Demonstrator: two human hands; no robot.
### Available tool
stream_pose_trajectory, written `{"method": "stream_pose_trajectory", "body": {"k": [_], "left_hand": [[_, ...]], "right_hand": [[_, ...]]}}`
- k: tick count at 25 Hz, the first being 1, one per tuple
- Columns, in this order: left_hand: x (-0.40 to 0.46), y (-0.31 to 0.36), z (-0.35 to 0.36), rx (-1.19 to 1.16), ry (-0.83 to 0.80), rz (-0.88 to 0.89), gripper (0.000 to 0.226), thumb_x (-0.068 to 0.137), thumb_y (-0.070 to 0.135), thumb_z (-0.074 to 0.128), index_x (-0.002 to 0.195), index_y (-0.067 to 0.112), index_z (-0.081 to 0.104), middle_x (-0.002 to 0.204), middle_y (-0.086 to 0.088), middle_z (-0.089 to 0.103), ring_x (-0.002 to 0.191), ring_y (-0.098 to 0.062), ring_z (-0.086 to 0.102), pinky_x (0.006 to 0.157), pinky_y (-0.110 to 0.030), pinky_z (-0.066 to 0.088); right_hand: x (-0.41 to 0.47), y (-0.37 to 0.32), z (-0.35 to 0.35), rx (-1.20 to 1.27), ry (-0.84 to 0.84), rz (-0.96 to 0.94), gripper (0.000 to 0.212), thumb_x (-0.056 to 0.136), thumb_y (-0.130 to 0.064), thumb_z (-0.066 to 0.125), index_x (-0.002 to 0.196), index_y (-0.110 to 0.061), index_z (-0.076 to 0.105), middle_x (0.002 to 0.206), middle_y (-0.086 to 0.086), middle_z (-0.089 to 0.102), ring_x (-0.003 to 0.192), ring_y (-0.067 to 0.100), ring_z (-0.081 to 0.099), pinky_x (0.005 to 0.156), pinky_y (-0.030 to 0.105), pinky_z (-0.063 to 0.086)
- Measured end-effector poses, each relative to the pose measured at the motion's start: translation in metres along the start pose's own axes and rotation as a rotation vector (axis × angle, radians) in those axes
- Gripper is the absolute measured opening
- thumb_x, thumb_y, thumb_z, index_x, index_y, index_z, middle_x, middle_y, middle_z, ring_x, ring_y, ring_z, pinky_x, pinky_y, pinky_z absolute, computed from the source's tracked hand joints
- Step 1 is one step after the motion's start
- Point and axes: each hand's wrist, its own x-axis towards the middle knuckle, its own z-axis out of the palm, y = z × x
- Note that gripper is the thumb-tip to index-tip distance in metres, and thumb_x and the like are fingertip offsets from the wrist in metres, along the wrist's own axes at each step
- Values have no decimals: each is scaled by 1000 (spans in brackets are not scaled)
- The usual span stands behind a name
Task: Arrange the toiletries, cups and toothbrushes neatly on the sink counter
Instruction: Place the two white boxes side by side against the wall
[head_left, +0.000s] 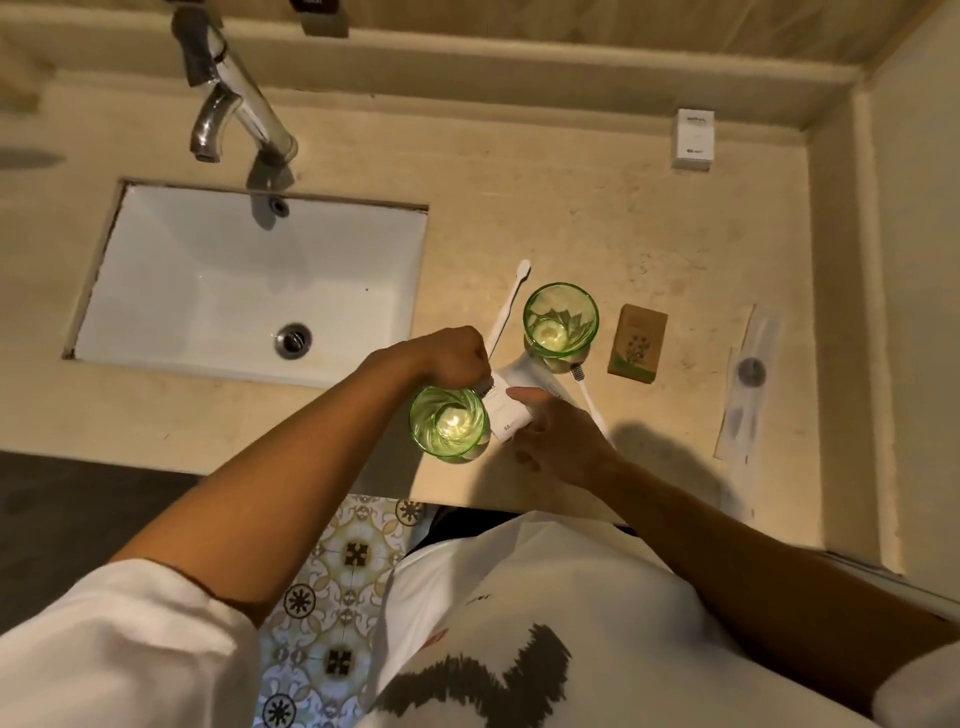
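Both grips on white toiletry tube, btwn two green cups.

Left hand curled tight, pinching cap end of tube; white toothbrush handle appears to run into same fist, head pointing up and away twd back of counter. Right hand clasping tube's lower end, thumb laid across top. Tube long axis slanting from left grip down-right to right grip. Near cup touching or just under left fist; far cup just beyond right grip. Second toothbrush just right of right thumb. Brown soap box further right, white box well apart at back. Likely next: set tube down or stand in cup; near cup closer to left grip.
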Motion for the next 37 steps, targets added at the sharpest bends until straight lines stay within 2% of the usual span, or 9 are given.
{"method": "stream_pose_trajectory", "body": {"k": [4,7,10,13,17,22,25,33,37], "left_hand": [[3,-1,3,-37,62,3,23,92,13,59,95,1,78,102,-17,76,95,-29,69,88,-41,56],[2,0,-3,-129,151,0,24,93,18,61,91,1,79,97,-16,77,87,-27,69,78,-35,54],[-6,1,-16,-239,259,-6,25,94,18,59,80,0,70,84,-17,69,78,-30,62,74,-38,54],[-21,1,-29,-297,321,-15,19,94,15,62,87,0,71,91,-20,72,85,-31,69,84,-47,61],[-42,6,-50,-408,485,25,14,93,6,63,101,8,75,95,-8,74,90,-29,72,83,-46,61],[-44,32,-81,-812,624,117,12,90,3,72,95,14,74,96,-6,75,84,-19,75,68,-26,63],[-23,61,-95,-1031,690,141,15,86,4,77,95,14,70,98,-12,75,90,-25,77,77,-35,65],[83,158,-96,-1124,781,-7,27,76,15,86,88,18,61,78,-5,68,71,-27,71,77,-49,62],[136,187,-95,-1090,709,-54,21,79,15,84,92,16,67,86,-6,74,85,-31,76,83,-53,62]], "right_hand": [[-3,1,1,145,59,16,48,95,-23,60,141,-33,53,89,0,75,65,4,71,56,13,54],[-9,-9,-5,135,120,-131,36,89,-34,56,124,-40,56,103,4,75,71,1,70,54,13,52],[-6,-24,-12,-176,334,-425,41,83,-15,74,123,-8,67,102,14,77,74,15,75,58,21,60],[-5,-38,-9,-358,463,-637,26,74,-2,87,96,7,77,82,23,76,66,31,75,70,37,66],[-2,-69,-22,403,222,-244,46,94,-3,64,139,-13,55,88,6,72,84,26,73,87,52,60],[5,-91,-58,451,318,-307,41,97,-17,64,137,-26,57,85,-11,74,78,10,74,68,28,62],[18,-92,-95,466,406,-281,38,98,-24,65,135,-32,60,79,-20,72,69,4,71,59,15,54],[78,-62,-185,603,538,-167,35,96,-32,54,128,-28,69,80,-6,79,72,17,75,65,28,61],[119,-37,-215,683,633,-40,33,95,-34,59,125,-26,70,77,-1,79,63,10,73,67,34,57]]}}
